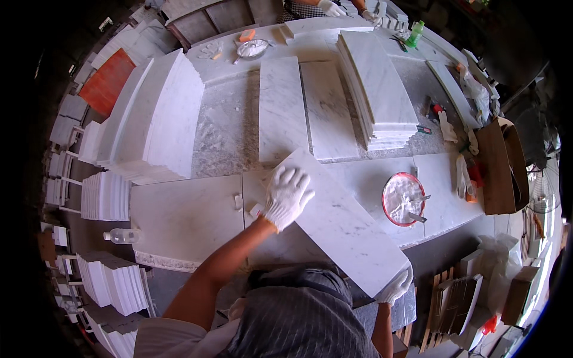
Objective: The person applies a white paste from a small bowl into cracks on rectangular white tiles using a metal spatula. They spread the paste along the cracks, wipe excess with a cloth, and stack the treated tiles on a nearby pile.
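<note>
Holding a grey-veined marble slab slantwise from the centre to the lower right of the frame, a person in white gloves leaned over a stone-topped worktable; the left hand lay at the slab's upper end, its fingers spread and slightly bent, though whether they gripped the edge could not be told; the right hand had its fingers folded around the lower corner, which jutted past the table's near edge; a red-rimmed bowl of white paste, two tools standing in it, sat right of centre; two flat slabs lay side by side at upper centre, with a stack of slabs to their right and a taller stack at upper left; a clear bottle lay on its side at the left; a co-worker's gloved hand showed at the top edge, and a green bottle stood at upper right.
</note>
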`<move>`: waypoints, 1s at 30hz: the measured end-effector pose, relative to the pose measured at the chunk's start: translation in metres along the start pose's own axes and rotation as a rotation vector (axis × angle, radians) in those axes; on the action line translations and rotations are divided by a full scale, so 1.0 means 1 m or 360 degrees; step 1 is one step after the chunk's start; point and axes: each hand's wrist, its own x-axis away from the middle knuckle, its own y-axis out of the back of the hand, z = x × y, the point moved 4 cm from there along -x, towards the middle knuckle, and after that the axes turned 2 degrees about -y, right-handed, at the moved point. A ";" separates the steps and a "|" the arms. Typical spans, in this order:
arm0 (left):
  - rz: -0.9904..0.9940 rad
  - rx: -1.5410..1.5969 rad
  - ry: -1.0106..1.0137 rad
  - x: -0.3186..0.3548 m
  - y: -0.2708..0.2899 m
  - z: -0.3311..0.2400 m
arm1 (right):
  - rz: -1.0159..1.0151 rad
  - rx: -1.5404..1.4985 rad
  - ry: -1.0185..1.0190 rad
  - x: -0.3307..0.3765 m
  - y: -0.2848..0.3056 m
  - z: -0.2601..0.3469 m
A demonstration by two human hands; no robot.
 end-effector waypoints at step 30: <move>-0.1583 0.0107 0.2289 0.608 0.166 0.412 | 0.0444 -0.0002 -0.0116 -0.060 0.017 -0.060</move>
